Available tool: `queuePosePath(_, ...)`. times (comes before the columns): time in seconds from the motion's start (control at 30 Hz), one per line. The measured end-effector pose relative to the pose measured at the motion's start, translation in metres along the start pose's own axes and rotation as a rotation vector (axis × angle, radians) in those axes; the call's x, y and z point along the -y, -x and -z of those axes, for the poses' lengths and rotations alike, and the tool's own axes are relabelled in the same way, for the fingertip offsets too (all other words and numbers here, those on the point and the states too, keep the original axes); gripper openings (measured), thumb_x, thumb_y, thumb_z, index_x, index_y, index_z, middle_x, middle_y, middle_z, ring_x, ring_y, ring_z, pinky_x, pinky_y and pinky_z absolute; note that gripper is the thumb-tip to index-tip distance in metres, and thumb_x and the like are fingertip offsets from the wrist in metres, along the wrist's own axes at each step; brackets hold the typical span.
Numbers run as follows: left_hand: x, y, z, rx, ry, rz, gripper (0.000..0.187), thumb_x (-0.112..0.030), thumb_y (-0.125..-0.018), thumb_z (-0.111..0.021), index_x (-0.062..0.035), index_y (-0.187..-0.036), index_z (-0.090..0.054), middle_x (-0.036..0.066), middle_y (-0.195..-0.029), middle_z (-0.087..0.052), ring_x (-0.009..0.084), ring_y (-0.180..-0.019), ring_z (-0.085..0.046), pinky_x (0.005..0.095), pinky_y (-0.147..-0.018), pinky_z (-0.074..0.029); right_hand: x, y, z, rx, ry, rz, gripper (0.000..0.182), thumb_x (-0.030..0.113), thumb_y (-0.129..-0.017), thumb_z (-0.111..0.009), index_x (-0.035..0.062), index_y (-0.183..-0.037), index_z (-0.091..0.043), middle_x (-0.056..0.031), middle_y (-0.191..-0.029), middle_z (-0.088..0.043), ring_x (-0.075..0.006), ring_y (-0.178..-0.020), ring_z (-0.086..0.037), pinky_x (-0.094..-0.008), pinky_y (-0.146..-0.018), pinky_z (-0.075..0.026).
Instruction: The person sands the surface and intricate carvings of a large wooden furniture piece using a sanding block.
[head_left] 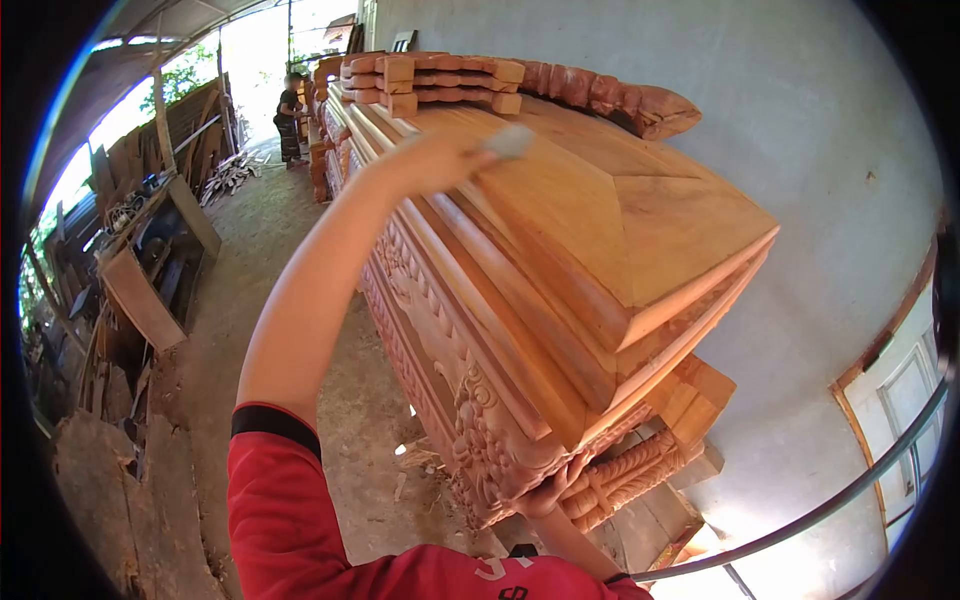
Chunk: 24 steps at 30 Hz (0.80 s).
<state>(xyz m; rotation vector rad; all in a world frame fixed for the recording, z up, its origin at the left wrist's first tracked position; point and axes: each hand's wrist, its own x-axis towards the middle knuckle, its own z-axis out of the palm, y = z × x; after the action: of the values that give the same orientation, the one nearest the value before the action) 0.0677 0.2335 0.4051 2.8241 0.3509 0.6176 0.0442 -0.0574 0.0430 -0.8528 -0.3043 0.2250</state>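
A large carved wooden piece [520,260] with a smooth, stepped top fills the middle of the view. My left hand [440,160], blurred by motion, is over the top's far left part, its fingers closed on a small grey pad [510,142]. Low at the near corner, my right hand [545,492] rests against the carved edge [485,440] with its fingers apart; part of the palm is hard to make out.
Carved wooden parts [430,80] lie on the top's far end. A grey wall [800,180] runs along the right, near a dark hose [800,520]. Scrap wood and a frame [145,300] stand left. Another person [290,118] stands far back.
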Motion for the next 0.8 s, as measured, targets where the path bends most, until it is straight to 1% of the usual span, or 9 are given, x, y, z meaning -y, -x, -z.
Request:
queuePosePath(0.07,0.016,-0.004,0.001,-0.038,0.027,0.038,0.044,-0.04,-0.091,-0.045,-0.0002,-0.1,-0.061,0.015,-0.086,-0.063,0.0219,-0.079,-0.059,0.0339,-0.074,-0.045,0.007,-0.004,-0.009,-0.123,-0.29,-0.144,0.078,0.037,-0.081,-0.061,0.0155,-0.14,-0.014,-0.0122,-0.146,-0.011,-0.0251,-0.13,-0.024,-0.0426,-0.104,-0.027)
queuePosePath(0.17,0.005,-0.011,-0.008,0.012,0.135,-0.092,0.041,-0.04,-0.091,-0.047,-0.0026,-0.101,-0.062,0.012,-0.083,-0.063,0.0191,-0.077,-0.058,0.0333,-0.073,-0.045,-0.058,-0.019,0.061,0.182,0.819,0.97,0.108,0.06,-0.06,-0.072,0.0157,-0.141,-0.015,-0.0244,-0.143,-0.012,-0.0393,-0.131,-0.018,-0.0485,-0.107,-0.014)
queuePosePath(0.2,-0.024,-0.003,-0.012,0.095,0.158,-0.129,0.041,-0.04,-0.09,-0.047,-0.0032,-0.099,-0.063,0.011,-0.081,-0.063,0.0177,-0.074,-0.058,0.0325,-0.07,-0.045,-0.069,-0.011,0.064,0.078,0.43,0.446,0.107,0.061,-0.062,-0.07,0.0118,-0.14,-0.016,-0.0255,-0.143,-0.012,-0.041,-0.131,-0.017,-0.0516,-0.107,-0.012)
queuePosePath(0.33,-0.132,0.037,-0.003,0.416,0.146,-0.408,0.046,-0.043,-0.091,-0.044,-0.0011,-0.08,-0.059,0.005,-0.063,-0.055,0.0148,-0.056,-0.05,0.0308,-0.053,-0.041,-0.039,-0.009,0.038,-0.032,0.276,0.19,0.11,0.06,-0.059,-0.072,0.0087,-0.14,-0.017,-0.0264,-0.143,-0.011,-0.0432,-0.131,-0.016,-0.0543,-0.105,-0.012)
queuePosePath(0.4,-0.14,0.033,-0.003,0.416,0.166,-0.382,0.047,-0.044,-0.091,-0.043,-0.0011,-0.078,-0.058,0.005,-0.062,-0.054,0.0152,-0.055,-0.049,0.0316,-0.053,-0.04,-0.029,-0.014,0.049,0.271,0.935,0.917,0.109,0.062,-0.06,-0.071,0.0083,-0.139,-0.018,-0.0262,-0.143,-0.012,-0.0462,-0.131,-0.015,-0.0578,-0.104,-0.013)
queuePosePath(0.53,-0.096,0.004,-0.003,0.251,0.04,-0.188,0.046,-0.042,-0.092,-0.043,-0.0002,-0.083,-0.059,0.008,-0.068,-0.057,0.0169,-0.063,-0.055,0.0323,-0.06,-0.043,-0.004,-0.017,0.038,0.338,1.005,1.035,0.104,0.061,-0.063,-0.069,0.0078,-0.138,-0.021,-0.0261,-0.142,-0.014,-0.0489,-0.13,-0.015,-0.0606,-0.102,-0.017)
queuePosePath(0.6,-0.036,-0.015,-0.017,0.01,-0.061,-0.116,0.043,-0.041,-0.091,-0.044,-0.0026,-0.095,-0.062,0.01,-0.071,-0.058,0.0169,-0.069,-0.056,0.0312,-0.067,-0.045,0.003,-0.012,0.035,0.336,1.041,1.001,0.103,0.061,-0.063,-0.069,0.0075,-0.138,-0.021,-0.0262,-0.142,-0.015,-0.049,-0.129,-0.015,-0.0605,-0.102,-0.018)
queuePosePath(0.7,-0.036,0.004,-0.002,0.088,0.112,0.024,0.044,-0.041,-0.092,-0.043,-0.0042,-0.106,-0.061,0.012,-0.072,-0.058,0.0168,-0.071,-0.057,0.031,-0.07,-0.045,0.007,-0.012,0.032,0.348,1.068,0.963,0.102,0.059,-0.064,-0.069,0.0065,-0.138,-0.021,-0.0266,-0.142,-0.015,-0.0489,-0.129,-0.016,-0.06,-0.102,-0.018)
queuePosePath(0.8,-0.104,0.051,-0.005,0.211,0.097,-0.164,0.044,-0.041,-0.093,-0.04,-0.0047,-0.107,-0.06,0.009,-0.07,-0.059,0.0193,-0.069,-0.057,0.0335,-0.068,-0.044,0.008,-0.012,0.03,0.343,1.059,1.015,0.102,0.056,-0.064,-0.071,0.0055,-0.137,-0.023,-0.028,-0.141,-0.017,-0.0487,-0.129,-0.017,-0.0598,-0.102,-0.02)
